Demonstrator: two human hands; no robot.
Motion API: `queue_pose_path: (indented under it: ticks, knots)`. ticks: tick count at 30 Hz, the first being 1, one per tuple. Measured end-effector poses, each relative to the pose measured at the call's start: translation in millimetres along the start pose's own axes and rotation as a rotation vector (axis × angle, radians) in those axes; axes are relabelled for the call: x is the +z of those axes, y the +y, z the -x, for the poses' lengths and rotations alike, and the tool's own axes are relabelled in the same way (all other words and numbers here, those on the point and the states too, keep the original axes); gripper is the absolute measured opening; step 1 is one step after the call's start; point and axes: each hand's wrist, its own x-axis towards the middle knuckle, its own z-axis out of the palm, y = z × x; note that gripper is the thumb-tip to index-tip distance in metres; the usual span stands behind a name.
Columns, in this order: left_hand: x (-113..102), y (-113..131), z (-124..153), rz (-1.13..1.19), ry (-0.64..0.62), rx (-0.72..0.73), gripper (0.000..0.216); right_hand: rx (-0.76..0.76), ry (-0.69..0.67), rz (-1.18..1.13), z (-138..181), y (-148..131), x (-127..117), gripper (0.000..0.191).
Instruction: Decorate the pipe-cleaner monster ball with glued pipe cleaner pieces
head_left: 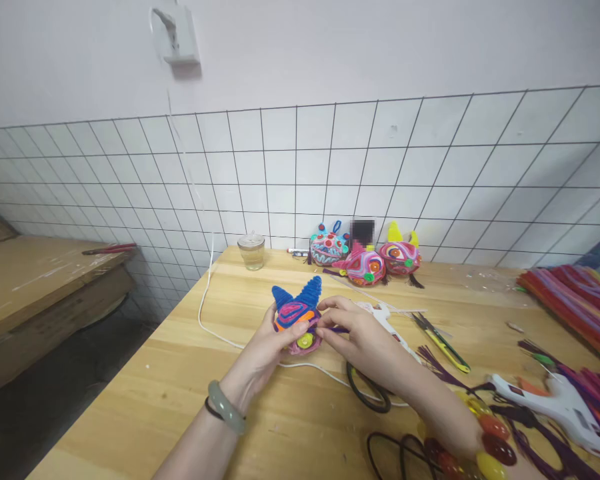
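Note:
My left hand (267, 343) is closed around a fuzzy animal head made of coiled pipe cleaners (295, 317). It has two pointed blue ears, pink, blue and orange swirls, and a yellow button-like piece low on the front. At its right side, the thumb and fingers of my right hand (353, 327) are pinched together against it. A dark purple strand (337, 329) shows between those fingers; its end is hidden. Behind the hands, a white glue gun (390, 323) lies partly covered by my right hand.
Along the tiled wall sit similar heads: a blue-pink one (329, 248), a pink one (366, 267) and a yellow-eared one (403, 257). A glass cup (251, 252) stands left. Scissors (443, 343), another glue gun (550, 407) and pipe cleaner bundles (575, 307) lie right. A white cord (205, 300) crosses the table.

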Motion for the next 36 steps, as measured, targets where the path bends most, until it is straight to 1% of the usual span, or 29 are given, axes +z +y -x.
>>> queue_pose_path:
  ticks: [4, 9, 14, 17, 21, 24, 28, 33, 36]
  knots:
    - [1, -2, -1, -0.034, -0.005, 0.017, 0.054, -0.004, -0.007, 0.001, 0, 2, 1, 0.015]
    - [2, -6, -5, -0.080, 0.073, 0.049, 0.064, -0.016, 0.013, 0.001, -1, 3, 3, 0.013]
    - [4, -7, -4, -0.061, 0.094, 0.038, 0.057, -0.040, 0.051, 0.019, -1, -1, 7, 0.014]
    - [3, -9, -5, -0.064, 0.103, 0.048, 0.053, -0.040, 0.101, 0.051, -1, -5, 10, 0.013]
    - [0, -14, -10, -0.086, 0.138, 0.085, 0.051, -0.031, 0.164, 0.160, -2, -8, 16, 0.012]
    - [-2, -17, -14, -0.102, 0.165, 0.111, 0.050, -0.043, 0.174, 0.237, -2, -9, 20, 0.012]
    - [-2, -19, -14, -0.074, 0.184, 0.115, 0.049, -0.043, 0.183, 0.231, -1, -8, 23, 0.010]
    - [3, -17, -12, -0.058, 0.228, 0.104, 0.051, 0.012, 0.269, 0.220, 2, -11, 27, 0.008]
    - [8, -13, -9, -0.058, 0.260, 0.112, 0.052, 0.031, 0.292, 0.246, 3, -13, 29, 0.011]
